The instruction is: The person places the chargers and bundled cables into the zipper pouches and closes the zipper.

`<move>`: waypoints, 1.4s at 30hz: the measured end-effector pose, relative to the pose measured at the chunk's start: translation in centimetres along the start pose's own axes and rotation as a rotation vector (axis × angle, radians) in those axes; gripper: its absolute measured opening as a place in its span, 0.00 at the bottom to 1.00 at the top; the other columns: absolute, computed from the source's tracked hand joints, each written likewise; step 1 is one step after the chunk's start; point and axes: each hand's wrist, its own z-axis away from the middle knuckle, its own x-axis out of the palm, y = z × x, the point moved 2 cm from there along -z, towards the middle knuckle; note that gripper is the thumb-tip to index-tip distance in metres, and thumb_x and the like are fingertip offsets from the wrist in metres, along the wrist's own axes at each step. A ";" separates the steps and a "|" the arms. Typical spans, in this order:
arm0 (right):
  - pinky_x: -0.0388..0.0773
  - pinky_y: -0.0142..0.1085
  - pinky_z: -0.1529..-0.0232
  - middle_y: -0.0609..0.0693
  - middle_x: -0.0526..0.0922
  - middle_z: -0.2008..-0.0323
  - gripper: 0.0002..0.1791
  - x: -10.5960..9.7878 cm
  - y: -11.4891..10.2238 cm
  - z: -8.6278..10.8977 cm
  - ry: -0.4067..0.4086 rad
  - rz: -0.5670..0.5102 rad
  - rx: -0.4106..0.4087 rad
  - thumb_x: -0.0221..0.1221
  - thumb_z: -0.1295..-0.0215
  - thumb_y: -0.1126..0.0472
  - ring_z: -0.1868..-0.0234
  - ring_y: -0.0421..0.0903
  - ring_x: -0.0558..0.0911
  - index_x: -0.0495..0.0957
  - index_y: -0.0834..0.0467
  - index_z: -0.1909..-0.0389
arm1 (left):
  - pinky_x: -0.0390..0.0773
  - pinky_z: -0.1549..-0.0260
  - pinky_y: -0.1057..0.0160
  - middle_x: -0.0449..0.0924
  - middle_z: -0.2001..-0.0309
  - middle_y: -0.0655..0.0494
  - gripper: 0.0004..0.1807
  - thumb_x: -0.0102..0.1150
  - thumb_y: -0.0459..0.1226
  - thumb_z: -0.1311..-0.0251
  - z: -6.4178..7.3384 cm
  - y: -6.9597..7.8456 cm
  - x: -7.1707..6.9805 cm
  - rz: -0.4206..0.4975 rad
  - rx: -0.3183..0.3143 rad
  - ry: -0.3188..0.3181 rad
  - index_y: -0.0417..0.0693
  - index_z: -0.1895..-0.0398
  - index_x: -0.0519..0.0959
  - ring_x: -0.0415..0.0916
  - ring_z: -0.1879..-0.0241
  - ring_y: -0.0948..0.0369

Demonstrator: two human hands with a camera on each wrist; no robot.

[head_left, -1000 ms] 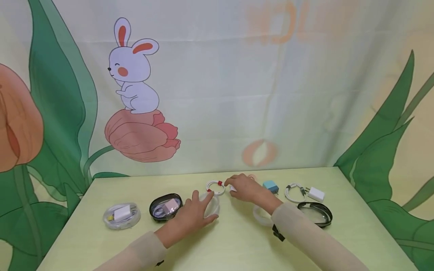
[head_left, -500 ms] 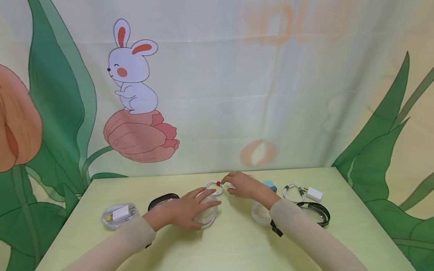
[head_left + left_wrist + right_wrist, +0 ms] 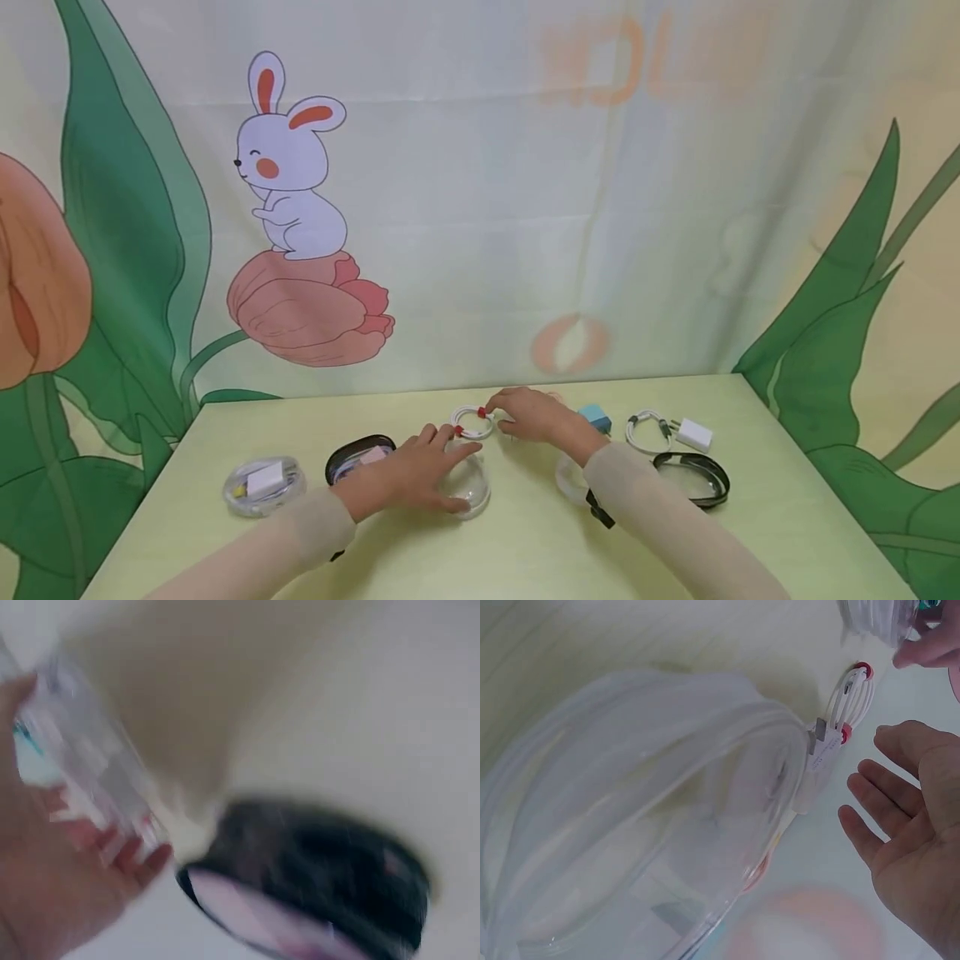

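Observation:
My left hand [image 3: 411, 473] spans a clear round zip pouch [image 3: 474, 493], its thumb on the near side and fingers on the far side. The left wrist view shows the same pouch [image 3: 97, 746], blurred, between thumb and fingers. My right hand [image 3: 531, 415] hovers palm down at the back of the table, its fingers loosely bent with nothing between them. Below it sits a white charger plug [image 3: 821, 761], mostly hidden in the head view. Just left of those fingertips lies a coiled white cable [image 3: 472, 423] with red ties.
Leftmost is a clear pouch [image 3: 234, 504] holding a white charger. A black-rimmed case [image 3: 341, 454] with a pink charger stands beside my left hand. Rightward are another clear pouch [image 3: 567, 483], a blue charger [image 3: 595, 417], a second coiled cable [image 3: 636, 433], a white charger [image 3: 694, 435] and a black-rimmed case [image 3: 693, 479].
My left hand first shifted left over the clear pouch, then slightly right; the pouch now sits nearer the front. My right hand has moved slightly left, towards the red-tied cable.

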 end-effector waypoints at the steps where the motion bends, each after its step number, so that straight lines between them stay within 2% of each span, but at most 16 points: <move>1: 0.78 0.47 0.44 0.52 0.81 0.41 0.16 0.1 0.0 -0.1 0.003 -0.004 -0.003 0.60 0.28 0.64 0.40 0.51 0.80 0.81 0.56 0.41 | 0.78 0.51 0.49 0.66 0.36 0.40 0.48 0.59 0.70 0.43 0.0 0.3 0.2 -0.007 -0.038 0.021 0.60 0.23 0.63 0.66 0.44 0.47; 3: 0.77 0.47 0.43 0.53 0.82 0.41 0.15 0.3 0.0 -0.5 0.011 -0.010 -0.024 0.59 0.28 0.64 0.40 0.52 0.80 0.81 0.57 0.43 | 0.78 0.53 0.48 0.66 0.36 0.40 0.50 0.59 0.72 0.45 0.0 0.7 0.5 0.007 -0.087 0.050 0.59 0.23 0.63 0.66 0.44 0.45; 6: 0.77 0.46 0.43 0.54 0.83 0.45 0.13 0.7 -0.1 -1.2 0.020 -0.010 -0.064 0.59 0.27 0.64 0.43 0.51 0.81 0.81 0.59 0.45 | 0.78 0.49 0.44 0.62 0.32 0.39 0.52 0.60 0.71 0.46 0.2 1.2 0.6 0.046 -0.088 0.057 0.59 0.22 0.61 0.65 0.39 0.40; 9: 0.76 0.45 0.41 0.54 0.84 0.46 0.14 1.0 -0.1 -2.0 0.007 -0.026 -0.075 0.60 0.27 0.63 0.44 0.51 0.81 0.81 0.60 0.44 | 0.76 0.45 0.40 0.57 0.26 0.38 0.50 0.64 0.66 0.45 0.3 1.3 0.4 0.087 -0.057 0.017 0.60 0.22 0.59 0.61 0.33 0.35; 13: 0.74 0.44 0.37 0.53 0.83 0.42 0.18 1.2 -0.1 -3.0 -0.035 -0.064 -0.018 0.61 0.27 0.60 0.40 0.50 0.80 0.79 0.59 0.39 | 0.76 0.44 0.42 0.57 0.26 0.38 0.46 0.68 0.56 0.43 0.5 1.1 0.2 0.140 -0.055 -0.030 0.58 0.23 0.62 0.61 0.33 0.36; 17: 0.76 0.40 0.42 0.51 0.84 0.44 0.25 1.5 -0.1 -3.7 -0.083 -0.038 0.038 0.65 0.30 0.54 0.48 0.45 0.81 0.77 0.59 0.35 | 0.79 0.50 0.46 0.63 0.34 0.38 0.44 0.70 0.56 0.43 0.6 1.2 0.3 0.185 -0.130 -0.011 0.53 0.26 0.66 0.64 0.40 0.41; 20: 0.76 0.35 0.51 0.49 0.86 0.55 0.31 1.8 0.0 -3.8 -0.103 -0.013 0.045 0.68 0.34 0.49 0.60 0.42 0.78 0.77 0.59 0.35 | 0.81 0.58 0.47 0.65 0.38 0.38 0.46 0.72 0.59 0.46 0.6 1.4 0.4 0.229 -0.213 0.025 0.51 0.28 0.67 0.64 0.44 0.42; 24: 0.70 0.33 0.64 0.44 0.78 0.73 0.25 2.2 0.0 -3.9 -0.087 -0.004 0.025 0.71 0.39 0.47 0.69 0.41 0.71 0.82 0.60 0.48 | 0.83 0.65 0.46 0.65 0.38 0.38 0.49 0.74 0.61 0.50 0.6 1.8 0.4 0.271 -0.290 0.065 0.48 0.29 0.67 0.65 0.46 0.42; 27: 0.66 0.33 0.67 0.42 0.71 0.77 0.20 2.4 -0.2 -4.2 -0.069 0.021 0.003 0.72 0.40 0.48 0.72 0.41 0.67 0.81 0.60 0.61 | 0.83 0.68 0.46 0.67 0.41 0.41 0.50 0.76 0.61 0.52 0.7 2.0 0.3 0.270 -0.317 0.099 0.46 0.30 0.67 0.66 0.50 0.43; 30: 0.64 0.33 0.68 0.42 0.66 0.79 0.19 2.7 -0.5 -4.5 -0.058 0.045 0.012 0.71 0.38 0.48 0.72 0.41 0.66 0.80 0.59 0.62 | 0.82 0.70 0.47 0.68 0.43 0.42 0.50 0.78 0.59 0.53 0.7 2.0 0.3 0.259 -0.323 0.137 0.46 0.32 0.68 0.66 0.53 0.43; 36: 0.66 0.35 0.67 0.43 0.64 0.80 0.17 3.6 -1.2 -4.5 -0.011 0.051 0.087 0.67 0.34 0.48 0.73 0.42 0.66 0.82 0.57 0.55 | 0.81 0.69 0.52 0.66 0.40 0.41 0.49 0.79 0.55 0.53 0.6 2.2 0.5 0.272 -0.313 0.149 0.62 0.25 0.67 0.65 0.53 0.44; 39: 0.66 0.35 0.69 0.44 0.64 0.80 0.13 3.9 -1.5 -4.5 0.019 0.060 0.103 0.67 0.33 0.51 0.74 0.42 0.66 0.81 0.57 0.62 | 0.80 0.69 0.53 0.64 0.36 0.39 0.50 0.80 0.54 0.53 0.6 2.4 0.3 0.283 -0.295 0.169 0.65 0.24 0.67 0.63 0.53 0.44; 42: 0.66 0.34 0.71 0.43 0.63 0.81 0.15 4.0 -1.6 -4.5 0.046 0.066 0.086 0.68 0.35 0.51 0.76 0.42 0.66 0.77 0.56 0.70 | 0.81 0.66 0.52 0.64 0.36 0.38 0.49 0.80 0.54 0.53 0.7 2.6 0.2 0.295 -0.280 0.205 0.64 0.25 0.67 0.63 0.53 0.43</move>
